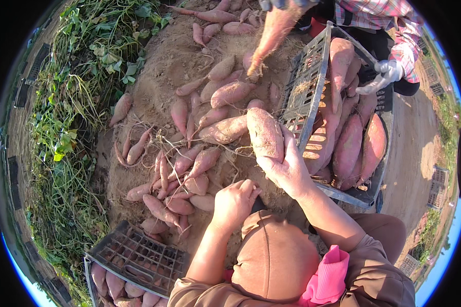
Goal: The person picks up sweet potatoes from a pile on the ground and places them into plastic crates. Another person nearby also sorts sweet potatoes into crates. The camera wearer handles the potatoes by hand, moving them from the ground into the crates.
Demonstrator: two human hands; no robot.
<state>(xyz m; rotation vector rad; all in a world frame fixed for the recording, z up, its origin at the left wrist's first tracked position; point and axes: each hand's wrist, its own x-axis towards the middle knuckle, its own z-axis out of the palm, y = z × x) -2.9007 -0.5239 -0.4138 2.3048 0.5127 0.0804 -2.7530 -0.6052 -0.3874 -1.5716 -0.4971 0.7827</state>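
Note:
My right hand holds a thick sweet potato by its lower end, just left of a black plastic crate filled with large sweet potatoes. Left of it, my left hand is curled near my knee; whether it holds something small is hard to tell. Beyond my hands and to their left, a pile of sweet potatoes lies on the soil, some still joined by roots. One long sweet potato lies right beside the one in my grip.
Across from me, a person's gloved hand holds a long sweet potato; their other gloved hand is over the crate. Green vines line the left side. Another crate of sweet potatoes stands at lower left.

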